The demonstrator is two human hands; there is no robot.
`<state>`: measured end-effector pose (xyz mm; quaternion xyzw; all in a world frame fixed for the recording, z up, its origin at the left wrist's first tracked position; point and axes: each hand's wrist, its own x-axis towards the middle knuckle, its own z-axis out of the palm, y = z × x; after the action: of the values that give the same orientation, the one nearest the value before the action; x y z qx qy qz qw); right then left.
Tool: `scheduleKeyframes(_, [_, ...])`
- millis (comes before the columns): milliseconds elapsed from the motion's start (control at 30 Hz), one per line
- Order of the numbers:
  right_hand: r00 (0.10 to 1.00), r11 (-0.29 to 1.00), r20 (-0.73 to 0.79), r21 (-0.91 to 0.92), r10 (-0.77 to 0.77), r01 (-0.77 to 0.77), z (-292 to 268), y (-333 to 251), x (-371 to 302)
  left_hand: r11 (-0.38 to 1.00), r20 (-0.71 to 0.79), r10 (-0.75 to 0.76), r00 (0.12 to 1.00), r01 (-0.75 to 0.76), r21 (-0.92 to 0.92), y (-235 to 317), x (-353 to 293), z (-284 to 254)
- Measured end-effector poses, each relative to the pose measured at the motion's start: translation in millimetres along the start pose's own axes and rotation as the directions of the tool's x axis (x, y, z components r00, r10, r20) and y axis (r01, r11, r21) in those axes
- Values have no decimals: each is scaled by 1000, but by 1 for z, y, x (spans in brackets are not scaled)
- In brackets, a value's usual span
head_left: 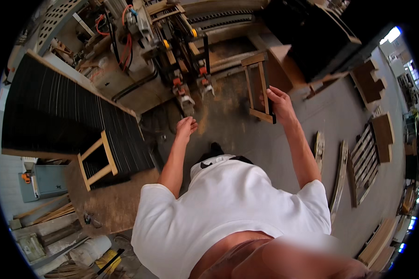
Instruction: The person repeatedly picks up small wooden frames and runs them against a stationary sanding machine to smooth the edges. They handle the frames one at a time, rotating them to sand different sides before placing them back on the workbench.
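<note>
My right hand (282, 104) grips a small rectangular wooden frame (262, 83) by its right-hand side. The frame has pale wood bars with dark edges, and I hold it upright, clear of the floor. My left hand (187, 127) is raised in front of me with its fingers curled together. Nothing shows in it. Just beyond that hand are metal clamps with red parts (178, 83) on the machine. At my left, a similar pale wooden frame (111, 153) rests against a long row of black-edged pieces (56, 104) packed side by side.
The machine (158, 32), with hoses and wooden bars, stands ahead. A large black stack (312, 42) is at the far right. Slatted pallets (363, 160) and loose boards (340, 172) lie on the floor at my right. A brown worktop (97, 209) bears the black row.
</note>
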<state>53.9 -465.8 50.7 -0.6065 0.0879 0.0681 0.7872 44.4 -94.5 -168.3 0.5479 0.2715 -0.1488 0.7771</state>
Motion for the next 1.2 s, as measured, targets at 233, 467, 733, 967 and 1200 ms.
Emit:
scheduleKeyframes(233, [969,936,210,-295,-133,192,22,-65,177,982,53,189,981,-190,19,162,124,99])
scheduleKeyframes(467, [961,898,210,-365,-178,245,44,-78,384,946,-115,321,940,-314,78,301,247,136])
scheduleKeyframes(733, [979,915,184,-375,-83,148,60,-89,550,941,-203,261,944,-295,-163,435,411,150])
scheduleKeyframes(967, [927,818,369,-512,-64,260,70,-106,613,726,-405,207,891,-417,-547,468,482,149])
scheduleKeyframes(1200, [762,525,616,-590,-200,614,132,-119,625,804,-337,217,916,-364,-471,376,389,160])
